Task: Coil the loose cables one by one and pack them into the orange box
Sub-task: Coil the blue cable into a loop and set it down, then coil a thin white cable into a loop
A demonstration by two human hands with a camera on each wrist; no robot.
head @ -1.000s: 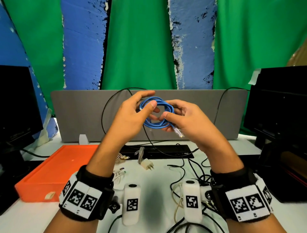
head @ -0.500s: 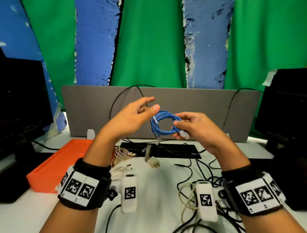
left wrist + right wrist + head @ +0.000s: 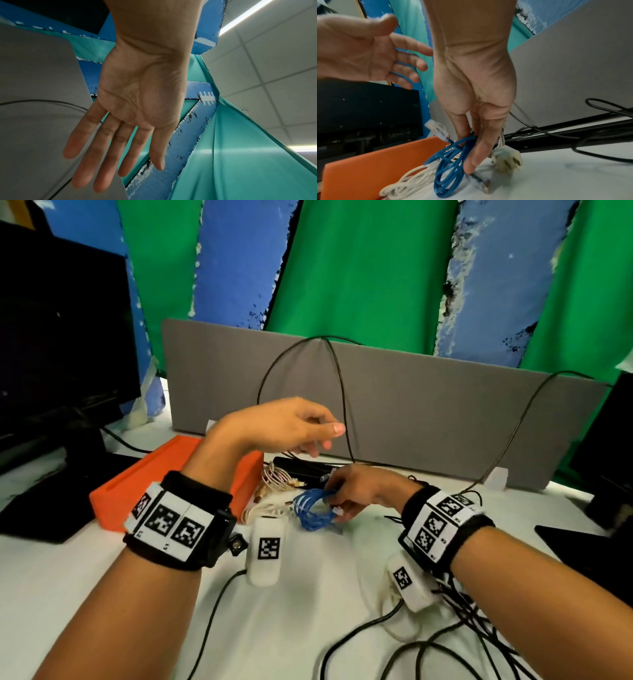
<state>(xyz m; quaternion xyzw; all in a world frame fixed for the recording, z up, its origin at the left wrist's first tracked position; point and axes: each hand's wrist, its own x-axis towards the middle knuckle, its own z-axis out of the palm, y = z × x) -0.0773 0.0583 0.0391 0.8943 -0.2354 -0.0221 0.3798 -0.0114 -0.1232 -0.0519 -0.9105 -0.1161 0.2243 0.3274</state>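
A coiled blue cable (image 3: pixel 313 508) (image 3: pixel 449 162) with clear plugs hangs low over the white table, its bottom loop touching the surface. My right hand (image 3: pixel 346 494) (image 3: pixel 471 142) pinches the coil between thumb and fingers. The orange box (image 3: pixel 164 481) (image 3: pixel 368 165) stands just left of the coil. My left hand (image 3: pixel 291 426) (image 3: pixel 126 108) hovers higher up, above the box's right end, fingers straight and empty. A loose white cable (image 3: pixel 263 510) (image 3: pixel 412 181) lies between the box and the blue coil.
A braided cable bundle (image 3: pixel 277 475) and a white plug (image 3: pixel 506 158) lie near a black power strip (image 3: pixel 308 467). Black cables (image 3: pixel 479 631) tangle at the front right. A grey divider panel (image 3: pixel 394 405) stands behind, with dark monitors on both sides.
My right hand has carried the blue coil down from chest height to the table beside the orange box. My left hand let go of the coil and stays raised, open.
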